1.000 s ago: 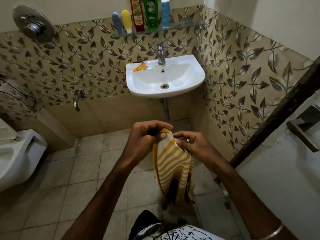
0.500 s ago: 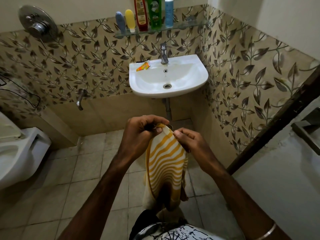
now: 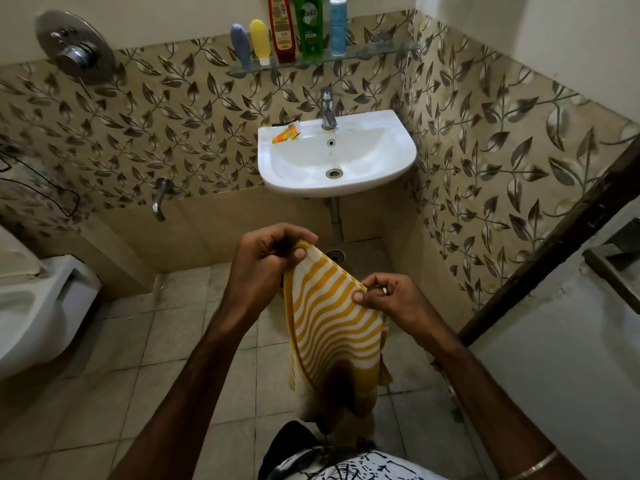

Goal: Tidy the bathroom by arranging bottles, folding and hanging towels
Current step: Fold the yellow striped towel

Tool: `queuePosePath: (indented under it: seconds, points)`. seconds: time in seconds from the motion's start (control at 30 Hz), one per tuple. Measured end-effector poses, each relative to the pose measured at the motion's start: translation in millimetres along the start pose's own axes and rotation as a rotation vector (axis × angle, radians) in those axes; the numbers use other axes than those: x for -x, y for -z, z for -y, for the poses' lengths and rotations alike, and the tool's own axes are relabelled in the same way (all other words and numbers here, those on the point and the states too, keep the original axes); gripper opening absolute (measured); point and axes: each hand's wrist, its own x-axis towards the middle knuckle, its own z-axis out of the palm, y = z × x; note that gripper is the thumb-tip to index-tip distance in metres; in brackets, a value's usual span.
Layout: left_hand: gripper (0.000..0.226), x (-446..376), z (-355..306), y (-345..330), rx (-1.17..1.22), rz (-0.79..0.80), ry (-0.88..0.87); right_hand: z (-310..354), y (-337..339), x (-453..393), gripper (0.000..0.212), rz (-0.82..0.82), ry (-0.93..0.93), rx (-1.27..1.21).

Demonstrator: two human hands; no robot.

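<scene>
Yellow-and-white striped cotton makes up the hand towel [image 3: 330, 327], which hangs in mid-air near the person, in front of the white wall-mounted ceramic washbasin [image 3: 337, 155]. The left hand [image 3: 266, 261] grips the far top corner with fingers curled round the cloth; the right hand [image 3: 391, 301] pinches the nearer top corner between thumb and fingers. The top edge runs taut between them.

To fold well, I judge the hands should draw apart until the cloth hangs flat, then bring corner onto corner so the edges line up before creasing. A dark patch sits low on the cloth; whether it is shadow or damp I cannot tell.

On the far glass wall shelf [image 3: 377, 50] five plastic bottles [image 3: 304, 26] stand in a row, the taller ones cut off by the picture's top edge. The towel's lower end bunches against the person's clothing, so its full length is hidden. No rail for hanging is plainly visible.
</scene>
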Motion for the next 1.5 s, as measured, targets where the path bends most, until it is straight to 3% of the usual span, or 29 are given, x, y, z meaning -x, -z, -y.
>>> queuePosePath:
  seconds: [0.13, 0.2, 0.27, 0.33, 0.43, 0.5, 0.6, 0.67, 0.9, 1.17, 1.3, 1.43, 1.5]
  points:
    - [0.035, -5, 4, -13, 0.197, -0.125, 0.129, 8, -10, 3, 0.031, -0.061, 0.065, 0.005]
    - [0.033, -8, 5, -24, 0.241, -0.231, 0.125, 12, -14, 3, 0.036, -0.077, 0.095, 0.029]
    - [0.023, -9, 8, -32, 0.145, -0.236, 0.048, 16, -17, 1, 0.041, -0.084, 0.113, 0.07]
    - [0.027, -11, 11, -32, -0.091, -0.059, -0.054, 19, -16, -2, 0.039, -0.099, 0.127, 0.093]
    - [0.067, -17, 16, -28, -0.562, 0.271, -0.185, 22, -9, -5, 0.024, -0.127, 0.181, 0.125]
    - [0.064, -21, 17, -28, -0.782, 0.383, -0.282, 24, -4, -6, 0.023, -0.119, 0.186, 0.113]
    - [0.028, -25, 15, -24, -0.634, 0.402, -0.306, 20, 2, -4, 0.027, -0.056, 0.135, 0.001]
    - [0.02, -24, 12, -23, -0.513, 0.384, -0.267, 15, 4, -2, 0.035, 0.014, 0.103, -0.039]
    - [0.011, -22, 7, -7, -0.448, 0.314, -0.21, -3, 12, 0, 0.052, 0.108, -0.06, 0.13]
    - [0.01, -24, 5, 26, -0.602, 0.228, -0.173, 10, 18, 4, 0.031, 0.032, 0.134, 0.304]
    - [0.028, -25, 5, 32, -0.726, 0.247, -0.155, 17, 7, 4, 0.015, -0.057, 0.257, 0.372]
    - [0.085, -21, 3, 22, -0.708, 0.463, -0.137, 23, -6, 4, 0.015, -0.026, 0.306, 0.391]
    - [0.095, -19, 4, 7, -0.661, 0.574, -0.109, 26, -11, 5, 0.017, 0.0, 0.35, 0.418]
